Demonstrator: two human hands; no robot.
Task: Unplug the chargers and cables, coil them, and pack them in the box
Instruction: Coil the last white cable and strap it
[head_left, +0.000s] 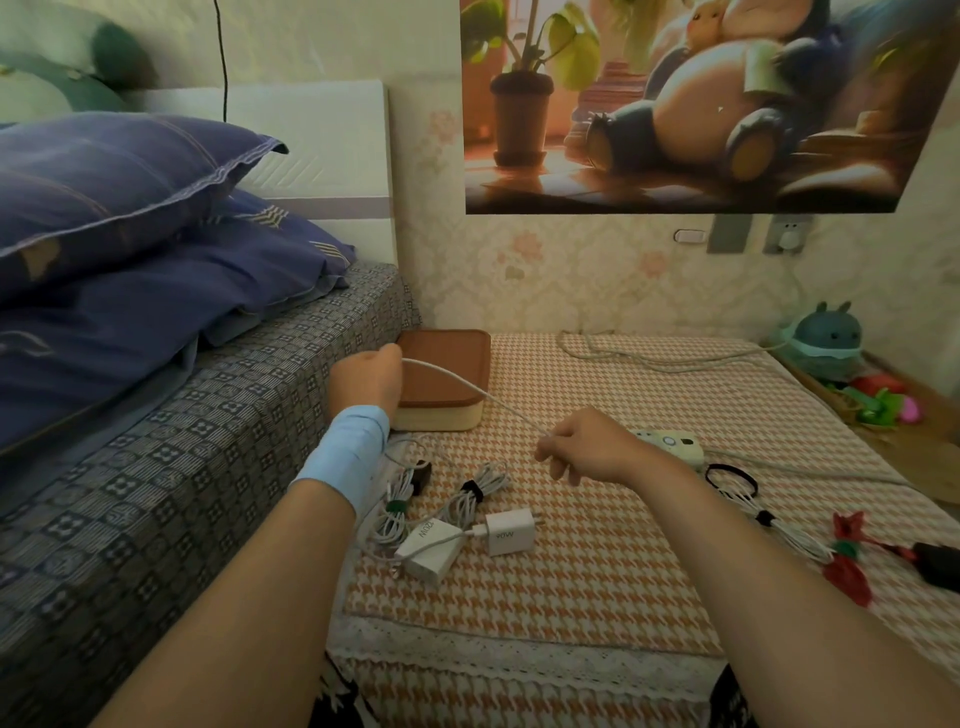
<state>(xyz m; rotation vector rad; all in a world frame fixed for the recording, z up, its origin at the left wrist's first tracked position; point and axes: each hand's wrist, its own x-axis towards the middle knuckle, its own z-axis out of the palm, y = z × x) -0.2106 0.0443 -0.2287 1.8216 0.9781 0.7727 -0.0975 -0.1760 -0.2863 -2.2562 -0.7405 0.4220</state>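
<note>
The left hand (366, 382) is closed like a fist around one end of a white cable (470, 388), just in front of the near left corner of the box (441, 343). The right hand (587, 447) pinches the same cable between the thumb and the first fingers, and its other fingers are curled below. Between the two hands the cable is pulled almost straight, and it crosses above the front right corner of the box.

The box has a brown lid and a cream body. The lid is on it. It stands at the far left of the table, touching the side of the bed (156, 493).

On the houndstooth tablecloth (597, 597), below the hands, lie two white chargers: the 120W charger (431, 548) and, just beside it to the right, a smaller charger (511, 531) with its pins pointing right. Behind them lie two coiled white cables, one with a green tie (396, 508) and one with a black tie (474, 491).

A pale power strip (672, 446) lies just behind the right hand, partly hidden by it. Its grey cord (649, 359) lies in loops along the far side of the table. Near the right forearm lie a black elastic ring (730, 479) and another bundle of white cable (784, 527). A blue band (353, 457) is around the left wrist.
</note>
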